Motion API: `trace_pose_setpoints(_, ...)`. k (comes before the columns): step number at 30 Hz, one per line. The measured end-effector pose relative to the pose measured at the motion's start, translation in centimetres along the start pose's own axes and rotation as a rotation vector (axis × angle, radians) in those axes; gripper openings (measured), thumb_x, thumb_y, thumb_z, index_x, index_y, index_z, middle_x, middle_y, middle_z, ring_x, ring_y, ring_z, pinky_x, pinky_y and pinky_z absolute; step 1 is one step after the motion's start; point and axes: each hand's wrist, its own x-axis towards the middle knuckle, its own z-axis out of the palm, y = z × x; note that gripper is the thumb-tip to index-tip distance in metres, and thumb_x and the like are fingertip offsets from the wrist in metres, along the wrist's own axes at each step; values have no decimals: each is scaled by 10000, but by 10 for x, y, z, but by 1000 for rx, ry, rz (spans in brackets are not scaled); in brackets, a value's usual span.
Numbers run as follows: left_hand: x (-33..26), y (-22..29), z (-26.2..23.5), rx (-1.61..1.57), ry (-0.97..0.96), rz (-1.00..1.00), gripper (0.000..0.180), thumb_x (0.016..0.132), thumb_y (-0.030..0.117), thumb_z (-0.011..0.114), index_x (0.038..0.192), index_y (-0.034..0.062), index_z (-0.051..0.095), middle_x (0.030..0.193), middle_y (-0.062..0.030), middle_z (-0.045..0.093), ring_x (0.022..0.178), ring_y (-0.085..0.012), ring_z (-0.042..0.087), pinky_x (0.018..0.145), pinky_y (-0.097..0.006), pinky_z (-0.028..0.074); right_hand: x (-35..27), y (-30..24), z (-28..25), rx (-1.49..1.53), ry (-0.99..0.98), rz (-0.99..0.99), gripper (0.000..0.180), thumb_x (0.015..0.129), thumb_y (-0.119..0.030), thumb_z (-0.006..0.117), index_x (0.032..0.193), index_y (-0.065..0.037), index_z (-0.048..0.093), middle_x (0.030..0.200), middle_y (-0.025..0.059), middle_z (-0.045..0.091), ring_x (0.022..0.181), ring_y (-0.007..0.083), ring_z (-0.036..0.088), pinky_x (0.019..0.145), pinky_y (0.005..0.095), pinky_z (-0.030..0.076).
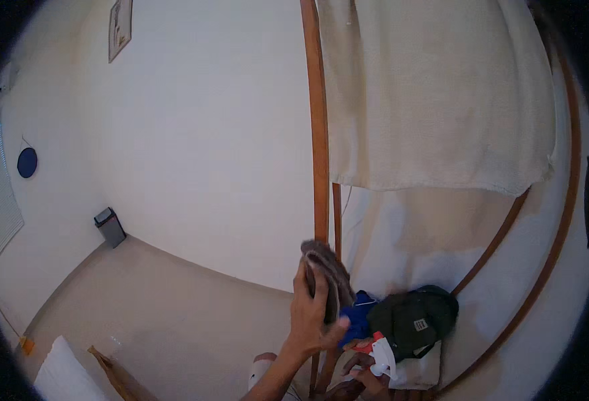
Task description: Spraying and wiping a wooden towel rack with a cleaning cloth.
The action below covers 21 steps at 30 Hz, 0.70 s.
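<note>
My left hand [311,313] is closed round a folded grey-brown cloth [336,277]. The cloth lies against an upright wooden post [318,127] and covers part of it. Lower and to the right, my right hand [368,375] grips a spray bottle [386,357] with a white and red trigger head. Most of the bottle's body is hidden by the fingers and the lower edge of the picture.
A cream towel [434,100] hangs over the wooden frame at the right. Below it sit a dark green bag [408,321] and a blue cloth-like item [356,321]. A grey bin [111,228] stands in the far left corner; a white pillow-like thing [70,374] shows at the lower left.
</note>
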Motion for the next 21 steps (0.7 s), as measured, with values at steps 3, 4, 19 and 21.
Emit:
trace_pose_setpoints(3,63,13,-1,8,125,41,643,956,314,509,1515,49,333,1453,-359,318,1295,-520,410,1051,-505,394,1,3,-6,-15,4,35,373,904,-88,619,1245,11,504,1110,101,534,830,169,527,856,329,476)
trace_pose_setpoints(4,76,15,1,35,180,43,562,965,232,512,1500,100,403,1465,-332,330,1306,-492,420,1046,-486,405,-1,5,-9,-20,11,48,364,909,-93,616,1241,10,505,1104,95,533,831,164,521,864,330,470)
trace_pose_setpoints(19,25,18,17,72,334,81,406,799,11,706,1163,188,730,1403,-241,417,1201,-420,557,950,-427,522,15,-60,45,-454,26,-301,597,903,-121,662,1412,-23,366,1116,135,580,826,186,587,803,342,501)
trace_pose_setpoints(21,50,19,19,66,329,130,429,797,2,702,1183,189,715,1414,-239,388,1217,-422,544,946,-432,526,17,-86,60,-65,25,-139,584,903,-114,668,1402,-24,378,1146,142,583,842,187,602,799,358,522)
